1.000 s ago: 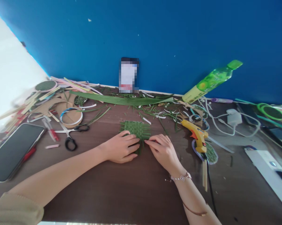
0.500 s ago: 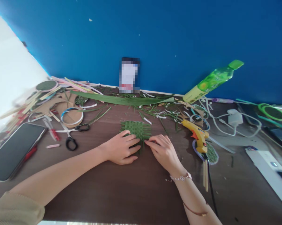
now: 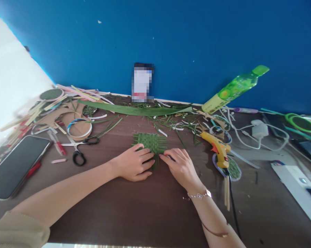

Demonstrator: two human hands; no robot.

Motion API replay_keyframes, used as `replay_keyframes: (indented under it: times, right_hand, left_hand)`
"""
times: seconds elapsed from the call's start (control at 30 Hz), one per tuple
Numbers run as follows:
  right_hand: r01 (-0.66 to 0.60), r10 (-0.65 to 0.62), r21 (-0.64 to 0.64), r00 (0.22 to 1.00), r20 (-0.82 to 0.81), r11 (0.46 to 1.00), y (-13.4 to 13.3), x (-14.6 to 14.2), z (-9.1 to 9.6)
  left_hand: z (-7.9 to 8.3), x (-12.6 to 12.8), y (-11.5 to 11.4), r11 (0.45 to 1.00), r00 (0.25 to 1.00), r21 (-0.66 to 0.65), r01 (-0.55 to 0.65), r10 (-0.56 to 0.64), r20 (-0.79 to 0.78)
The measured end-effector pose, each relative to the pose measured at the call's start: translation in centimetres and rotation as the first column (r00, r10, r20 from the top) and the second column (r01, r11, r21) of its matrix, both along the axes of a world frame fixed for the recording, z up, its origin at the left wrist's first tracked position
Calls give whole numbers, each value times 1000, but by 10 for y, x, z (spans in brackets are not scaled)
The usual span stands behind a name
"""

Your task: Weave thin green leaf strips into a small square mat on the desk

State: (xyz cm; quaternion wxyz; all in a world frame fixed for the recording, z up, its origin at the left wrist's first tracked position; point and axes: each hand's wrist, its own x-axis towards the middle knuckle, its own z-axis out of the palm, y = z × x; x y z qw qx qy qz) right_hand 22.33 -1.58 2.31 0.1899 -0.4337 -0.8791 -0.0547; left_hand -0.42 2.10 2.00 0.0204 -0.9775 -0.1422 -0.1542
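A small mat woven from green leaf strips [image 3: 150,141] lies flat on the dark brown table [image 3: 145,210], near its middle. My left hand [image 3: 133,164] rests on the mat's near left part, fingers laid flat over it. My right hand [image 3: 179,166] touches the mat's near right edge, fingertips pinched on a strip end. The near part of the mat is hidden under both hands.
A long green leaf [image 3: 134,110] and leaf scraps lie behind the mat. Scissors [image 3: 79,148], a phone [image 3: 14,167], paper strips and rings are at the left. A yellow glue gun [image 3: 217,148], cables, a green bottle [image 3: 232,89] and a charger are at the right.
Almost nothing has changed. My right hand's fingers have shifted slightly on the mat's near right edge; my left hand stays put.
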Motion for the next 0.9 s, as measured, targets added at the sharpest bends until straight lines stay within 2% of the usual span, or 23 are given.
replay_keyframes:
  times: [0.27, 0.5, 0.7, 0.9]
  right_hand:
    - [-10, 10, 8, 1000, 15, 1000, 1, -2, 0]
    - [34, -39, -45, 994, -107, 998, 2, -3, -3]
    - [80, -96, -85, 972, -215, 993, 3, -6, -6]
    - [95, -121, -115, 962, -243, 989, 4, -7, -7]
  left_hand:
    - [1, 1, 0, 1000, 1000, -1, -6, 6, -17]
    - [-1, 0, 0, 1000, 1000, 4, 7, -7, 10]
    - [0, -1, 0, 1000, 1000, -1, -30, 30, -6]
    - [0, -1, 0, 1000, 999, -11, -18, 18, -26]
